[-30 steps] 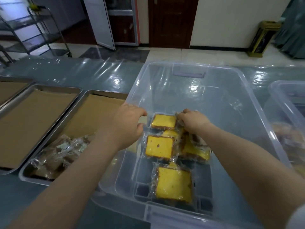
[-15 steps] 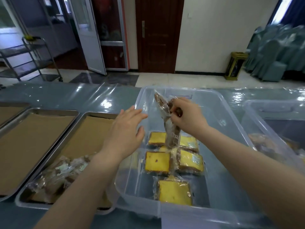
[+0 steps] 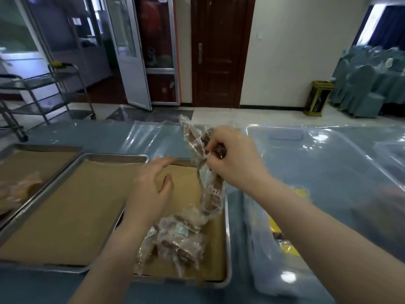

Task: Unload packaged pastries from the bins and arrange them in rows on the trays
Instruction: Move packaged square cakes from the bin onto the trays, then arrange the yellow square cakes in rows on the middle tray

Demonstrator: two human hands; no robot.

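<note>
Clear plastic wraps the brown packaged pastries (image 3: 207, 172) that the right hand (image 3: 232, 159) has now lifted out of the transparent plastic bin (image 3: 328, 172) and carried over the paper-lined metal tray (image 3: 226, 238), fingers pinched tight on the wrapping. The left hand (image 3: 153, 185), fingers apart and holding nothing, has left the bin too and hovers above the loose pile of wrapped pastries (image 3: 175, 242) on this tray. I judge the setting down comes next, while yellow cakes (image 3: 285, 242) remain in the bin.

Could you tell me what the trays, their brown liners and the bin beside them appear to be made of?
The trays look like brushed metal, likely steel or aluminium: grey rolled rims with a dull sheen. The liners seem to be matte brown paper, flat and glare-free, possibly baking parchment. The bin looks like clear glossy plastic: see-through walls with bright highlights.
</note>
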